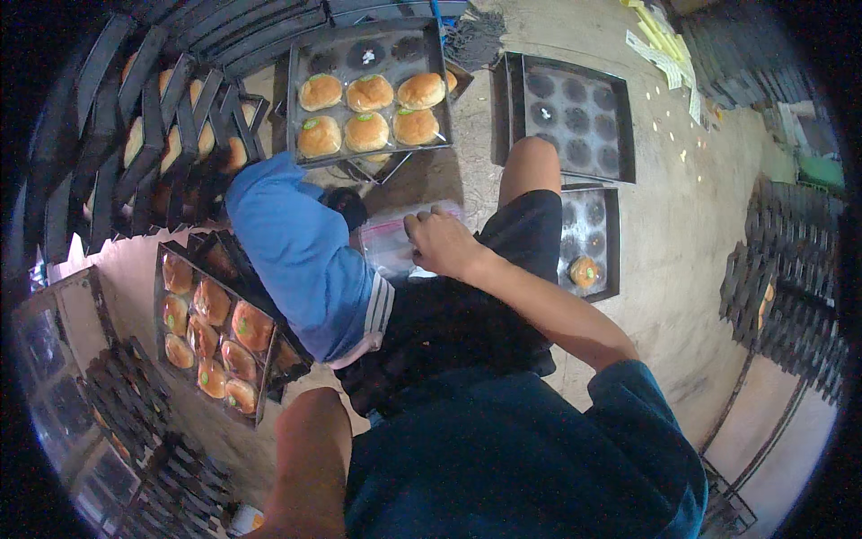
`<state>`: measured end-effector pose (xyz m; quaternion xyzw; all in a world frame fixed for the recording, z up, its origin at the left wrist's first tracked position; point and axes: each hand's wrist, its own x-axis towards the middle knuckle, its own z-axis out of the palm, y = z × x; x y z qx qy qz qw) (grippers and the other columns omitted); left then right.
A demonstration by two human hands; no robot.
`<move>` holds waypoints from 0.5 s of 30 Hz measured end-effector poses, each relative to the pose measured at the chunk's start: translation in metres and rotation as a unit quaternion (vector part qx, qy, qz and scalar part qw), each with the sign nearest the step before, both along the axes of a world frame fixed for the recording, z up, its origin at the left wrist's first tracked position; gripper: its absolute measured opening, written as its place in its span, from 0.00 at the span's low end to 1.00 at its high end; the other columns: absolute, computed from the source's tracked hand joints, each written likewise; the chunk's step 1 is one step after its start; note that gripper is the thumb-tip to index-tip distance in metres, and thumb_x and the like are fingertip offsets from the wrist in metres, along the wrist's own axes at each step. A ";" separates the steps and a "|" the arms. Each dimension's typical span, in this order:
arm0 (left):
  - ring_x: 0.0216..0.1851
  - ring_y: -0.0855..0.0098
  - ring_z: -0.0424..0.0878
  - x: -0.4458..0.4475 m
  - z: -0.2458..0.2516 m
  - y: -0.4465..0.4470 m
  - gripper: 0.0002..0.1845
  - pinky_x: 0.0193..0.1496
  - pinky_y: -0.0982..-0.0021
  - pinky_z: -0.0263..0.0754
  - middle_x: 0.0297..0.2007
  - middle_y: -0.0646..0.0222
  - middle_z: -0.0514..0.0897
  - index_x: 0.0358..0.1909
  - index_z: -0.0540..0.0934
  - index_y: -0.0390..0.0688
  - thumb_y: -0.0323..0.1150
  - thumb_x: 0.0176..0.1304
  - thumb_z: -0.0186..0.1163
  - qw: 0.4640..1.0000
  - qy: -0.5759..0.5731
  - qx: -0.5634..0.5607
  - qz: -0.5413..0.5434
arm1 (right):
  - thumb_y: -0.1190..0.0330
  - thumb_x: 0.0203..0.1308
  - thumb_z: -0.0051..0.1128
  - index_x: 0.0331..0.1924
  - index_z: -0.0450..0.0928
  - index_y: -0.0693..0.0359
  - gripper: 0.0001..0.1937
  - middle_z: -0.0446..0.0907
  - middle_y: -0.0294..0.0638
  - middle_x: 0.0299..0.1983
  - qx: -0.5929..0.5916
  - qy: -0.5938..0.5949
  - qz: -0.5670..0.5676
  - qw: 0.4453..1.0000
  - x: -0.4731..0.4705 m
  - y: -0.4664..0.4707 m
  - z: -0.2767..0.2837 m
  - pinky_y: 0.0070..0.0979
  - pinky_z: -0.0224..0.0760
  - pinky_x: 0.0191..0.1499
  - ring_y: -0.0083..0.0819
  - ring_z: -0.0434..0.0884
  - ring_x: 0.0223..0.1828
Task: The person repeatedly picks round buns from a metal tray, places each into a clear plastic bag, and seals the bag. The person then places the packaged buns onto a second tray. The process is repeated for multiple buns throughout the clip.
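Observation:
My right hand point(441, 242) is over my lap with its fingers curled at the edge of clear plastic bags point(387, 246) with a pink strip; whether it grips one is unclear. My left hand is out of view, with only the bent arm visible at lower left. Blue cloth point(296, 249) with a striped edge covers my left leg. Beyond my knees, a dark metal tray point(367, 159) holds several round buns point(367, 131) in clear wrapping with green labels. A second tray point(214, 266) of wrapped buns point(252, 327) lies to the left.
At right are a tray with round hollows point(631, 135) and a smaller tray point(613, 242) bearing one bun point(584, 272). Stacked dark trays point(151, 108) with buns fill the upper left. More stacked trays point(801, 269) stand at far right. Yellow-white strips point(663, 44) lie on the floor.

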<state>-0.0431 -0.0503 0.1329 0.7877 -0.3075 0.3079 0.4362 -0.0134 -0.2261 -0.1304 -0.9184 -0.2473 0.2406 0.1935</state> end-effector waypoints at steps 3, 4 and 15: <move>0.50 0.68 0.80 -0.009 0.001 -0.003 0.09 0.58 0.67 0.72 0.47 0.62 0.82 0.47 0.81 0.39 0.28 0.68 0.59 1.000 0.000 -0.003 -0.005 | 0.69 0.46 0.70 0.46 0.75 0.67 0.22 0.82 0.55 0.42 0.017 -0.110 0.039 0.993 0.002 0.001 0.007 0.45 0.78 0.49 0.54 0.83 0.45; 0.50 0.68 0.80 -0.012 0.001 -0.004 0.09 0.58 0.67 0.72 0.47 0.62 0.82 0.47 0.81 0.39 0.28 0.67 0.59 1.000 -0.008 0.003 -0.008 | 0.69 0.46 0.70 0.45 0.76 0.67 0.22 0.82 0.55 0.41 0.038 -0.076 0.011 0.996 0.003 0.002 0.008 0.45 0.78 0.49 0.54 0.83 0.46; 0.49 0.67 0.80 0.012 -0.061 -0.009 0.08 0.58 0.68 0.71 0.45 0.63 0.83 0.46 0.82 0.38 0.25 0.66 0.60 0.985 0.127 -0.117 -0.015 | 0.71 0.49 0.62 0.32 0.86 0.66 0.08 0.86 0.55 0.33 0.066 0.031 0.082 0.994 0.007 -0.007 0.039 0.45 0.80 0.46 0.54 0.86 0.39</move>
